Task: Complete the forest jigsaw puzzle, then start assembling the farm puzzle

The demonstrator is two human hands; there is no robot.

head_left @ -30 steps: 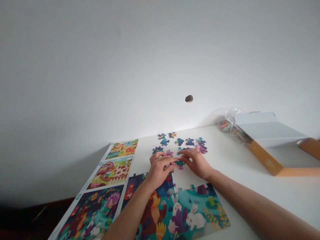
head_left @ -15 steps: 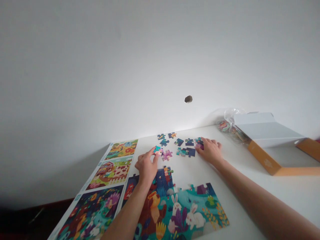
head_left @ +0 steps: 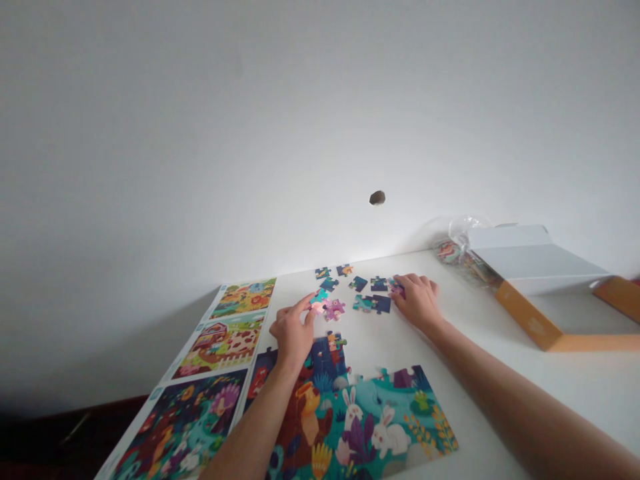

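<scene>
The puzzle lies partly assembled on the tabletop. Beyond it, the left hand has thumb and forefinger apart, touching a teal-pink piece. The right hand partly covers a purple piece; whether it grips cannot be told. Loose pieces lie farther back.

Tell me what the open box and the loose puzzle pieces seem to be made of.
Open box: probably thin cardboard, orange on the outer sides and plain pale inside, smooth; its folded panels and creased edges suggest it.

Loose puzzle pieces: likely stiff card with a printed, smooth face; the flat, cleanly cut interlocking tabs point to that, though thin wood can't be ruled out.
</scene>
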